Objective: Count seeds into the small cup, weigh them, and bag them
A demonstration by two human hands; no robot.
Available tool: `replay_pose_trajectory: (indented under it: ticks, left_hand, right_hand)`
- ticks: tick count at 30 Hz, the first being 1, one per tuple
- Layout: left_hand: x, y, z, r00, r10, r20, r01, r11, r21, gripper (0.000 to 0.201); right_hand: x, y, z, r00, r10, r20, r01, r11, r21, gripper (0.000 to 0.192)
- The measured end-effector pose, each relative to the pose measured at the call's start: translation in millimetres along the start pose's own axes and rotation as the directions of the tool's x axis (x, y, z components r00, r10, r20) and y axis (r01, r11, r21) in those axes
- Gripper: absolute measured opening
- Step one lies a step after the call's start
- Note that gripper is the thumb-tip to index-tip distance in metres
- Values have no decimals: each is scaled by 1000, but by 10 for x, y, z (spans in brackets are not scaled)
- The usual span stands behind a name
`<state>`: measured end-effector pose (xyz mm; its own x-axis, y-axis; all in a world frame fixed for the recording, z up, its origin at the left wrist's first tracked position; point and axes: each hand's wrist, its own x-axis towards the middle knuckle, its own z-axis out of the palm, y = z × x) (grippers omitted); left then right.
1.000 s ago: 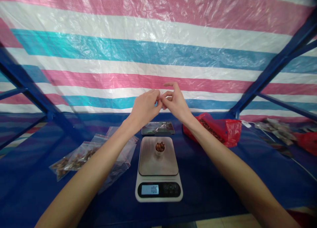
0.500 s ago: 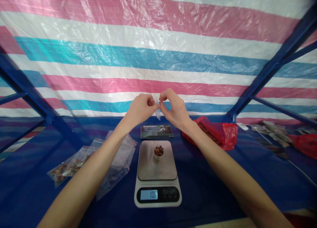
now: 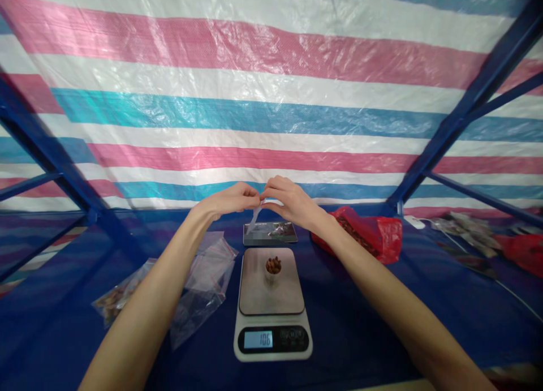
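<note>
My left hand (image 3: 231,201) and my right hand (image 3: 288,201) meet in the air above the far end of a kitchen scale (image 3: 272,303). Both pinch the top of a small clear plastic bag (image 3: 255,217) that hangs down between them. On the scale's steel plate stands a small white cup (image 3: 273,268) filled with brown nuts. The scale's display (image 3: 258,339) is lit and reads about 10.6.
A phone (image 3: 270,232) lies flat behind the scale. Clear zip bags (image 3: 203,278), some holding brown pieces (image 3: 116,297), lie to the left. A red plastic bag of nuts (image 3: 367,230) sits at right. Blue metal frame bars (image 3: 51,153) stand at both sides, and a striped tarp (image 3: 271,97) hangs behind.
Both hands have come down lower and nearer to the scale. The small clear bag now hangs visibly between the fingers. The camera has tilted slightly upward.
</note>
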<state>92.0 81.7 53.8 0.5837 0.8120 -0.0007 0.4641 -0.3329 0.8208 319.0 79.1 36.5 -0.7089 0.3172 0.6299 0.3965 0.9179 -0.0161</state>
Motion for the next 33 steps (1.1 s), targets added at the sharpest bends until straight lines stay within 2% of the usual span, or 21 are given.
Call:
replay_pose_trajectory:
  ticks: [10,18,21,24,27,31,33]
  left_hand:
    - [8,-12,-24,1000,18,4,-17,994,-107,20]
    - [-5,55,-23,999,14,-35,-17,996,-84,19]
    - [2,18,-81,996,-1,-93,-3,999,-42,16]
    - [-19,9,-148,987,-8,-161,7,1000,-9,20]
    - [-56,59,-153,986,-6,-165,8,1000,11,21]
    - [-64,141,-83,990,3,-144,4,999,48,22]
    - [-54,164,-71,988,21,-152,-9,997,75,23]
  right_hand:
    - [13,-6,22,1000,-2,4,2,1000,29,15]
    - [47,-68,2,999,31,-8,-30,997,64,12]
    - [55,-104,-46,1000,17,-15,-15,994,112,14]
    - [74,-159,-88,1000,4,13,-7,977,215,18]
    - [83,-218,-104,996,20,90,-44,963,268,18]
    - [67,-243,-98,973,138,186,-162,979,121,13]
    - [66,-225,-101,972,138,188,-147,988,36,15]
